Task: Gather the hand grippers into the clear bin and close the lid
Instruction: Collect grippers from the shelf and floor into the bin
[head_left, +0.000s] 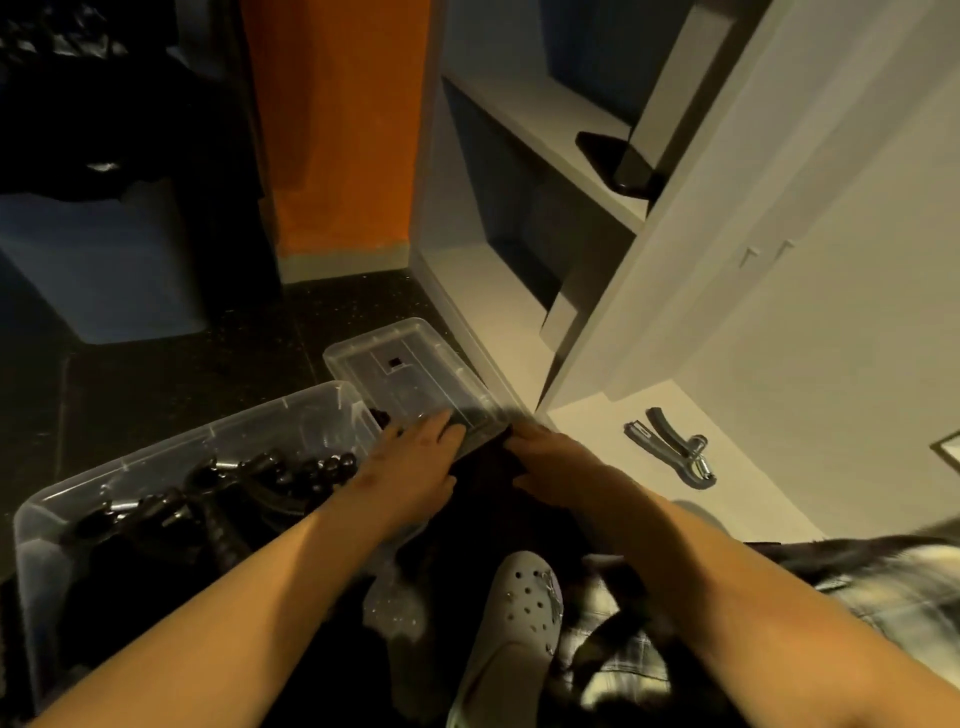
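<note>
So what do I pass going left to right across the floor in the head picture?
clear bin → left hand → right hand → grey hand gripper

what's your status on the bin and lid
Left hand flat on lid, right hand at its corner, grip unclear. Lid off, beside clear bin holding hand grippers. Stray hand gripper out on white surface.

Home closet: white shelving (545, 119), dark floor (156, 374)
</note>
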